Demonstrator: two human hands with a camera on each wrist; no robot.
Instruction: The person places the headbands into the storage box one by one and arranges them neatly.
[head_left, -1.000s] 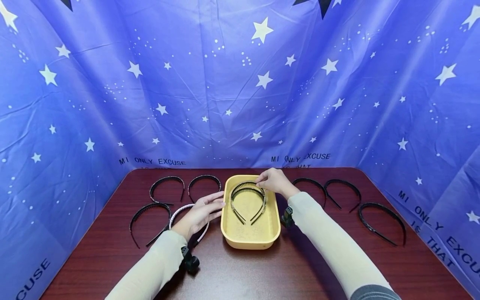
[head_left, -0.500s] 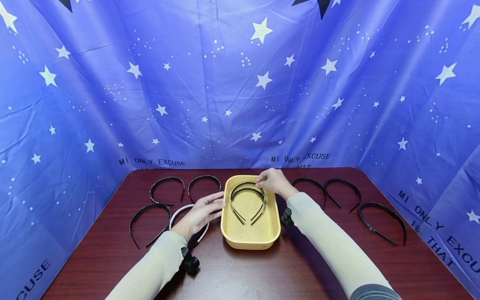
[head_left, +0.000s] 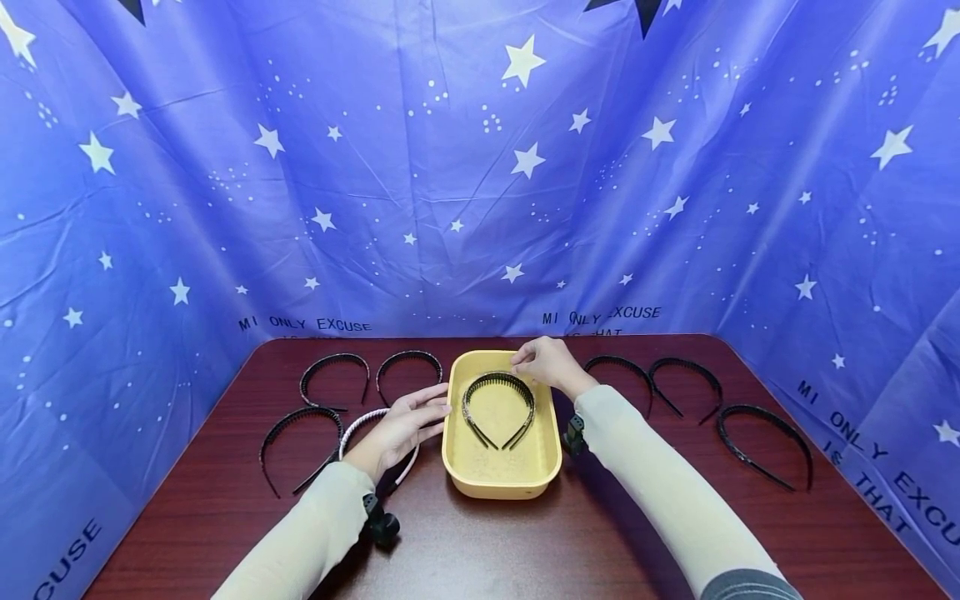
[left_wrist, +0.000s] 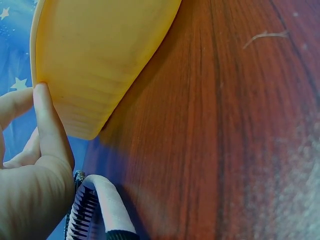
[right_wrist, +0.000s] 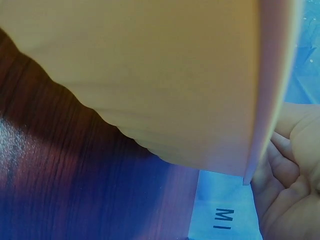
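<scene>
In the head view two black toothed headbands [head_left: 498, 382] lie nearly one over the other inside the yellow plastic tray [head_left: 498, 492], arch toward the back. My right hand [head_left: 553, 365] hangs over the tray's far right corner, just above the headbands, and no headband shows between its fingers. Its fingertips are hidden behind the rim in the right wrist view. My left hand [head_left: 401, 429] touches the tray's left rim with its fingertips, the fingers fairly straight. Under that hand lies a headband with white wrapping [left_wrist: 112, 205], partly covered by it in the head view.
Left of the tray lie several black headbands [head_left: 300, 410] on the dark red wooden table [head_left: 480, 550]. More black headbands [head_left: 765, 417] lie to the right, one partly behind the right wrist. A blue star-printed curtain [head_left: 465, 167] surrounds the table's back and sides.
The upper headband at my right fingertips has dropped from the right hand and now lies almost level with the other one in the tray. Both hands have stayed in place.
</scene>
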